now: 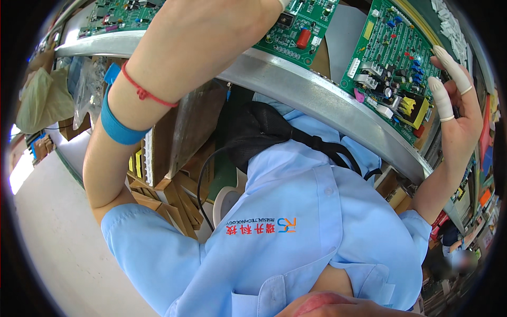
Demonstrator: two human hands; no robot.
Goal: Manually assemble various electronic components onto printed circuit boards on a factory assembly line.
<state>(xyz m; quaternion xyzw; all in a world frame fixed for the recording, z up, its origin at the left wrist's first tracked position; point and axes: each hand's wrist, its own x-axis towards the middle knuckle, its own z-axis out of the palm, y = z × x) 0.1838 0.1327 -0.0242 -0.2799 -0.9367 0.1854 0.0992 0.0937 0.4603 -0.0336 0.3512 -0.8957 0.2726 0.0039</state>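
Circuit board point(388, 63) at metal rail's point(317, 91) right end: densely populated; what's left unclear. Right hand point(460, 103) half open beside it, seemingly empty; left hand's point(232, 21) grip beyond frame, cannot tell.

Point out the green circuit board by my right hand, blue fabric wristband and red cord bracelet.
Green rectangular circuit board point(396, 62): head view, middle of component face.
Blue fabric wristband point(118, 130): head view, outer face.
Thin red cord bracelet point(141, 94): head view, knot.

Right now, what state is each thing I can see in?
Left hand, partly out of frame
Right hand, loosely spread
Right circuit board, fitted with components
Middle circuit board, partly out of frame
Blue wristband, worn
Red cord, knotted
Right-hand finger cots, worn
Blue shirt, open at neck
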